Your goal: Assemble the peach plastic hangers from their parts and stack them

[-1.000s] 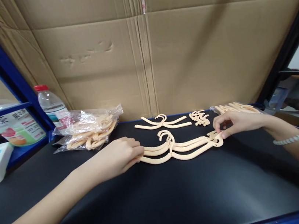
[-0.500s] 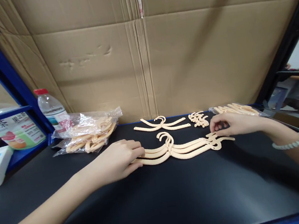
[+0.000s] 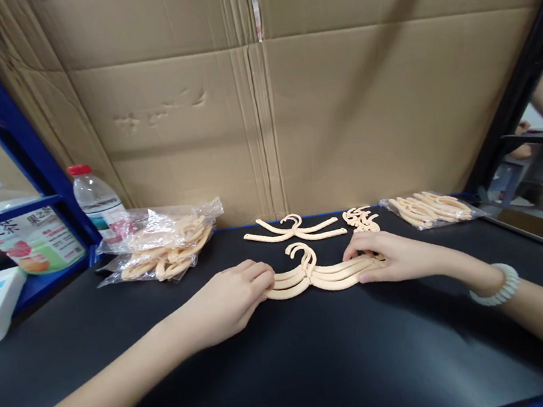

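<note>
Two bare hands close in on a small stack of cream plastic hangers (image 3: pixel 319 274) lying flat on a black tabletop (image 3: pixel 295 368). The left hand (image 3: pixel 229 300) pinches one end with curled fingers; the right hand (image 3: pixel 390 257) covers the other, squaring the stack. More hangers (image 3: pixel 295 227) lie behind, and a plastic bag of hangers (image 3: pixel 161 246) beside a water bottle (image 3: pixel 97 201).

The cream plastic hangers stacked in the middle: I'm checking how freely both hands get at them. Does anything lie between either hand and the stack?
Nothing visible does. The left hand touches one end of the stack of cream plastic hangers, and the right hand covers the other end.
</note>
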{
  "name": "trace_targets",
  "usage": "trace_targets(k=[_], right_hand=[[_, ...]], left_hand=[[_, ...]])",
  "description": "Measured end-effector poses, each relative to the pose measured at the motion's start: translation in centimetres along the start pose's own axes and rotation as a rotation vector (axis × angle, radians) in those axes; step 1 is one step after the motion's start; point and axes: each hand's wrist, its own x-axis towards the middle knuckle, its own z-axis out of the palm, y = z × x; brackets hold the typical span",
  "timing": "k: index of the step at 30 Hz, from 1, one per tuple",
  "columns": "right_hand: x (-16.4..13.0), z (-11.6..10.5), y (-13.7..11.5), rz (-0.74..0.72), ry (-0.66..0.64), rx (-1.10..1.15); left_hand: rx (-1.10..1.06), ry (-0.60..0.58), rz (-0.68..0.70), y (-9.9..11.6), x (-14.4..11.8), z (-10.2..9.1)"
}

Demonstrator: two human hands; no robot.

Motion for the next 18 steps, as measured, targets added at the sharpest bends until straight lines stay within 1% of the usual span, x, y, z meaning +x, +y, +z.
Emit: trace_targets(k=[2, 7, 13, 14, 16, 18], right_hand=[[0.0, 0.0, 0.3, -0.005, 0.017, -0.001], [0.2, 0.2, 0.8, -0.027, 0.052, -0.042], [0.4, 0.7, 1.4, -0.035, 0.105, -0.086], [0.4, 0.7, 1.2, -0.044, 0.129, -0.094], [0.3, 0.7, 0.2, -0.093, 0.233, -0.097], [0.2, 0.6, -2.0, -0.183, 0.385, -0.075]], left_hand=[[-0.007, -0.035, 0.005, -0.1, 0.1, 0.2], [-0.066, 0.062, -0.022, -0.6, 0.3, 0.9], [-0.090, 0.130, -0.056, -1.0, 0.3, 1.8], [-0.093, 0.140, -0.067, -1.0, 0.3, 1.9], [-0.094, 0.168, -0.080, -0.8, 0.3, 2.2], [-0.094, 0.201, -0.077, -0.6, 0.2, 2.4]])
